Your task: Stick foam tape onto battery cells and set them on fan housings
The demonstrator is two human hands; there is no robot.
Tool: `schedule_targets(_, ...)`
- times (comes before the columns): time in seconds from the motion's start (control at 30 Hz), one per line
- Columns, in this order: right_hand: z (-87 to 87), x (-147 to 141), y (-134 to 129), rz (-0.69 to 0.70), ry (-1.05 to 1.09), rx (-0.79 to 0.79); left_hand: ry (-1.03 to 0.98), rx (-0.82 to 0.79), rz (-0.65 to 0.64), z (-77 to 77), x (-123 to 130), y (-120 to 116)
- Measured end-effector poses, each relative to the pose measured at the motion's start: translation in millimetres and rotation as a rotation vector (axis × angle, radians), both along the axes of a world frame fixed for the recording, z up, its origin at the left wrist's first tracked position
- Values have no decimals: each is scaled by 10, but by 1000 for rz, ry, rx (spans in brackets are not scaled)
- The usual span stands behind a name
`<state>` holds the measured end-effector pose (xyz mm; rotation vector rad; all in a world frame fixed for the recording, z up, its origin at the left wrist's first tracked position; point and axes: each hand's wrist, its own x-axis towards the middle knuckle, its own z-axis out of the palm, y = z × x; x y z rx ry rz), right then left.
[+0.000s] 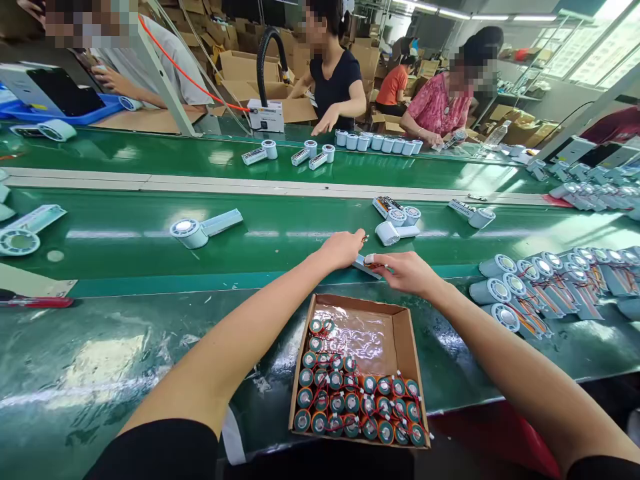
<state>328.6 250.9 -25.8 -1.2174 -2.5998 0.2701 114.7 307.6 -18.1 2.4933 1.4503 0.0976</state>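
Note:
My left hand [344, 249] reaches over the near edge of the green belt, its fingers closed in a pinch. Something tiny shows at its fingertips, too small to name. Just to the right, my right hand [406, 272] is also pinched, with a white bit at the fingertips; what it grips is not clear. Between and under both hands lies a light-blue flat handle part [367, 268], partly covered by them. Below the hands, an open cardboard box [416, 340] holds rows of green-topped battery cells [351, 402] with red and black wires and small white connectors.
Light-blue round-headed units with handles [189, 233] lie along the conveyor belt [285, 227]. Many wired units [493, 291] stand in rows at right. A red-handled tool [45, 302] lies at left. Co-workers [336, 80] sit across the line, beside a white box with a black hose [266, 117].

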Motion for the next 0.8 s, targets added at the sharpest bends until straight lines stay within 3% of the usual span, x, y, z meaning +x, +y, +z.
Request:
schedule_targets(0.17,69,-65,-14,-157,-220,-18,-27,-67,46,47,96,22)
schedule_targets(0.4,89,-314,130,-74,-424,-34,-134,-167,40,151,231,10)
schedule_targets(0.5,85,-330,151,-51,-450,-38,-211,-163,42,251,84,-188)
schedule_targets(0.6,26,-201,119,-37,-405,-27,-325,-72,62,274,-478,-759)
schedule_targets(0.7,-122,-4,147,-95,-298,9,-508,142,148,175,-1335,-1753)
schedule_targets(0.8,-260,103,271,-204,-190,57,-458,339,287,-28,-2160,-2767)
